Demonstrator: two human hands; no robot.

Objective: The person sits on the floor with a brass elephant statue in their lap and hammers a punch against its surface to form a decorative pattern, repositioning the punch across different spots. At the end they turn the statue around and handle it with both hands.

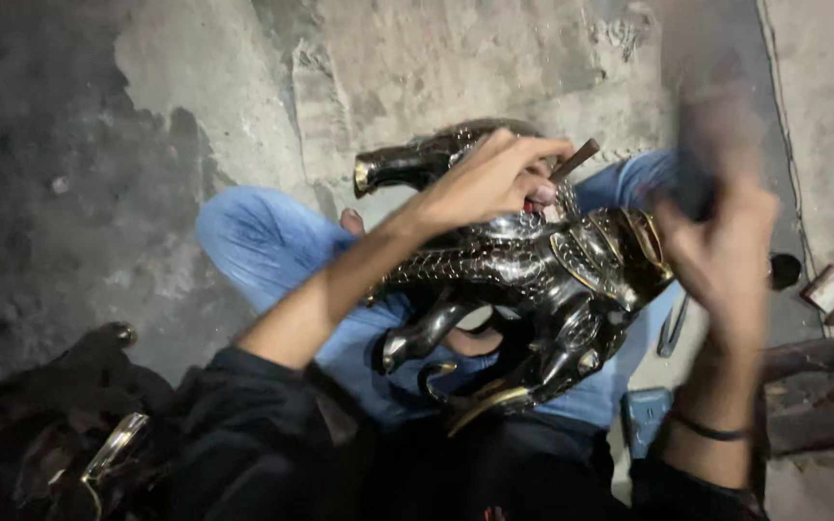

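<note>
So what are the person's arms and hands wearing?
Both hands are bare, with no gloves. The left hand has a bare forearm; a black sleeve is pushed up near the elbow. The right hand looks blurry, and a thin dark band circles its wrist. Below the band, a bit of black sleeve shows. No rings are visible.

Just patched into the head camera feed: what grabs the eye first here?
A dark, shiny metal animal figure with scale patterns and gold trim fills the centre, resting on the person's blue-trousered lap. The left hand presses a thin chisel-like tool against its top. The right hand, raised at the right, grips a motion-blurred dark object.
</note>
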